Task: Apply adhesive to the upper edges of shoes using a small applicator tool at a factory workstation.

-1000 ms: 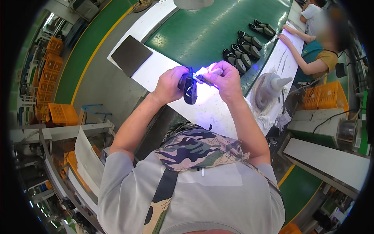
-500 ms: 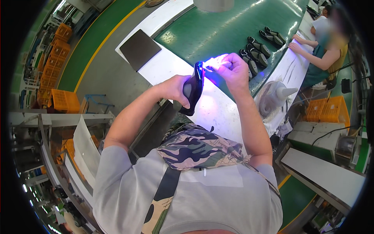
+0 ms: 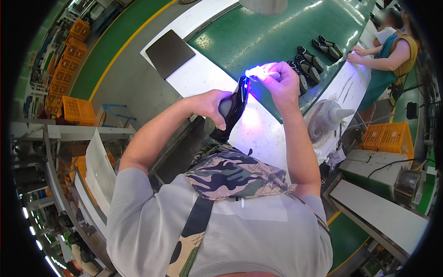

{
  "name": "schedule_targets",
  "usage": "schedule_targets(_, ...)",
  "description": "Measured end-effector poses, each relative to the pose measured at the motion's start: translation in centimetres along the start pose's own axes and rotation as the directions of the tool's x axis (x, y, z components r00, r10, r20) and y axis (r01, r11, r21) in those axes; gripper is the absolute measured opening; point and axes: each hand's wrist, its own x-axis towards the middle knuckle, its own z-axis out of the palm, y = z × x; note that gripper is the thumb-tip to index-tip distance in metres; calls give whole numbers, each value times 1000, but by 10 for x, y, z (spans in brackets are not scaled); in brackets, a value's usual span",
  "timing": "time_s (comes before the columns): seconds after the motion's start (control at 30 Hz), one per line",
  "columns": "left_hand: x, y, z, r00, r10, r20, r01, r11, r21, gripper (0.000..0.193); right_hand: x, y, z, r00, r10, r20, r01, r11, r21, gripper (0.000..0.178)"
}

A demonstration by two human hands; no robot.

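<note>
A glossy black shoe stands tilted in front of me, its toe end up, over the white table edge. My left hand is closed around it, thumb on its greyish face. Just past its upper tip my right hand is closed, fingers pinched on a small glowing violet-white thing. Glare hides that thing's shape; I cannot tell whether it touches the shoe. Violet light falls on the fingers and on the white tabletop below.
Several black sandals lie on the green belt. A dark flat board sits at the table's left end. Right of my arm stands a translucent squeeze bottle. Another person works at the far right. Orange crates stand beyond.
The shoe's upper end and my right hand with the glowing thing have shifted slightly to the right. The shoe leans more. The other person's upper body has moved.
</note>
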Motion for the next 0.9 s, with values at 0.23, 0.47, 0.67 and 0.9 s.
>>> schedule_targets(0.23, 3, -8, 8, 1000, -18, -14, 12, 940, -342, 67, -13, -6, 8, 1000, 5, 24, -5, 1000, -3, 15)
schedule_targets(0.47, 2, -16, 18, 998, -48, -38, 11, 743, -669, 56, -24, 9, 12, 996, 40, 75, -42, 999, 17, 22)
schedule_targets(0.67, -3, -25, 21, 988, -129, -85, 1, 557, -830, 55, -35, 10, 24, 985, 97, 141, -117, 983, 139, 26)
schedule_targets(0.9, -12, -43, 24, 976, -127, -175, -106, 421, -901, 57, -43, 8, 27, 947, 160, 278, -193, 976, 97, 26)
